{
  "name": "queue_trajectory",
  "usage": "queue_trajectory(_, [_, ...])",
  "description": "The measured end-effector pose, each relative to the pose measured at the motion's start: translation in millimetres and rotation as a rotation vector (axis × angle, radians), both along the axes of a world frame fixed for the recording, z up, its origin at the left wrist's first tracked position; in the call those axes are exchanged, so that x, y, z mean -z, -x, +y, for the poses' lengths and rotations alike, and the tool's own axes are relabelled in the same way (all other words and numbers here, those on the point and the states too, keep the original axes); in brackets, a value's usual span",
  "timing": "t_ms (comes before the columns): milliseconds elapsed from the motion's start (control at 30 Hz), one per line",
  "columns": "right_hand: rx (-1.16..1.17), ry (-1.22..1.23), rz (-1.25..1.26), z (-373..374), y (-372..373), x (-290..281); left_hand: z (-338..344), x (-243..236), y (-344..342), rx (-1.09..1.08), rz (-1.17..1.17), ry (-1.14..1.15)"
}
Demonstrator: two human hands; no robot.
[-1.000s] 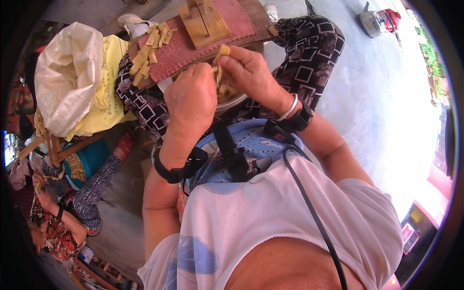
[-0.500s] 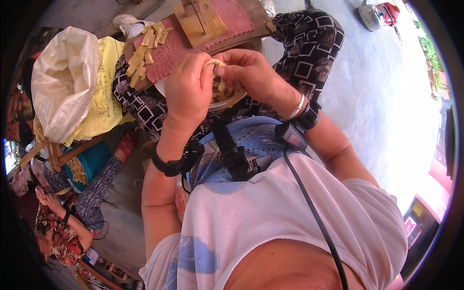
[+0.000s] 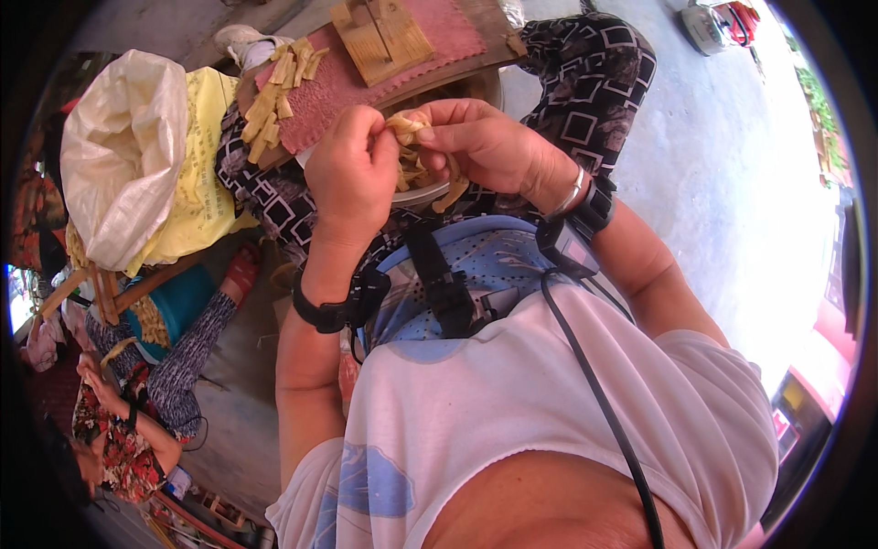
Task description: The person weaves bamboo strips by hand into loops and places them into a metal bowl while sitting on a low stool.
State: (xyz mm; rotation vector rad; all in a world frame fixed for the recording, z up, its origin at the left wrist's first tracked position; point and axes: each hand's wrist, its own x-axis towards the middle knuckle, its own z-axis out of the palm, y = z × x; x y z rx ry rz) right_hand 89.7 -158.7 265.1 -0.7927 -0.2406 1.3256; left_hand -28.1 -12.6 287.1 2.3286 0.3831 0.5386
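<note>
Between my two hands, over a pale basin (image 3: 422, 196) at my lap, is a soft yellowish strip (image 3: 408, 126) looped into a knot. My left hand (image 3: 352, 178) is closed, thumb and forefinger pinching one side of the loop. The other side is pinched by my right hand (image 3: 498, 151), and a tail of the strip hangs below its curled fingers. More yellowish strips (image 3: 412, 171) lie in the basin, partly hidden by my hands. Beyond it, several flat strips (image 3: 268, 105) are piled on the left end of a board covered with pink cloth (image 3: 320, 114).
A wooden block (image 3: 382, 41) sits on the cloth. To the left stand an open white sack (image 3: 119, 156) and a yellow bag (image 3: 206, 165). Lower left, a co-worker (image 3: 123, 430) sits by a teal bucket (image 3: 178, 302). A metal kettle (image 3: 704, 32) is at far right.
The loop has been drawn into a tighter knot, and a tail of strip now dangles under my right hand. My right hand has shifted slightly right and down. The co-worker's hands have moved a little.
</note>
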Motion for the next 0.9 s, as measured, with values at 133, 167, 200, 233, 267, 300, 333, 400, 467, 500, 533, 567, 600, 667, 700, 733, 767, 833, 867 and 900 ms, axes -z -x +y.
queue_trajectory(133, [0.062,0.083,-0.208,4.0,4.7,-8.7,11.2,-2.3,3.7,0.137,0.028,0.479])
queue_trajectory(167, [0.083,0.107,-0.243,4.1,5.8,-8.9,10.8,-3.9,5.3,0.168,0.042,0.589])
queue_trajectory(200, [0.115,0.099,-0.176,3.3,5.7,-8.2,7.8,-8.9,6.6,0.171,0.053,0.687])
queue_trajectory(233, [0.13,0.095,-0.143,4.1,5.3,-7.5,6.2,-11.4,6.6,0.172,0.059,0.737])
queue_trajectory(267, [0.146,0.09,-0.11,3.7,5.4,-5.6,3.4,-12.7,7.1,0.173,0.064,0.785])
queue_trajectory(300, [0.138,0.095,-0.201,5.7,4.5,-3.7,2.3,-14.1,6.7,0.145,0.054,0.684])
queue_trajectory(333, [0.135,0.097,-0.247,5.9,4.9,-4.5,2.6,-13.1,6.0,0.133,0.048,0.633])
queue_trajectory(400, [0.113,0.144,-0.383,5.8,8.4,-11.6,4.0,-8.3,4.3,0.081,-0.018,0.468])
queue_trajectory(467, [0.093,0.186,-0.476,4.8,6.2,-19.4,5.9,-7.5,4.9,0.042,-0.082,0.353])
queue_trajectory(500, [0.129,0.205,-0.509,0.6,2.0,-20.9,4.7,-12.8,6.5,-0.004,-0.087,0.448])
queue_trajectory(533, [0.148,0.215,-0.527,-3.3,-3.5,-22.7,3.9,-14.2,8.0,-0.025,-0.089,0.497])
queue_trajectory(567, [0.166,0.225,-0.544,-8.1,-7.8,-23.5,1.9,-14.9,11.0,-0.048,-0.092,0.545])
queue_trajectory(600, [0.153,0.251,-0.795,-11.4,-13.2,-26.2,0.7,-12.8,14.0,-0.024,-0.12,0.549])
queue_trajectory(667, [0.147,0.29,-1.08,-12.9,-15.9,-34.4,-1.5,-14.1,20.2,-0.002,-0.15,0.554])
queue_trajectory(700, [0.158,0.322,-1.222,-14.6,-17.8,-39.4,-2.4,-16.3,21.6,-0.001,-0.18,0.495])
queue_trajectory(733, [0.221,0.295,-1.318,-15.5,-20.3,-40.5,-3.0,-17.7,22.6,0.001,-0.195,0.466])
queue_trajectory(767, [0.254,0.282,-1.367,-17.0,-20.9,-40.0,-4.9,-18.2,23.6,0.002,-0.212,0.437])
queue_trajectory(833, [0.313,0.251,-1.492,-15.4,-21.7,-39.0,-3.5,-18.6,26.6,0.018,-0.225,0.381])
queue_trajectory(867, [0.328,0.246,-1.53,-15.7,-22.2,-38.9,4.7,-20.7,26.5,0.02,-0.192,0.358])
queue_trajectory(900, [0.346,0.239,-1.571,-14.5,-24.2,-39.0,18.7,-22.8,24.0,0.026,-0.143,0.335])
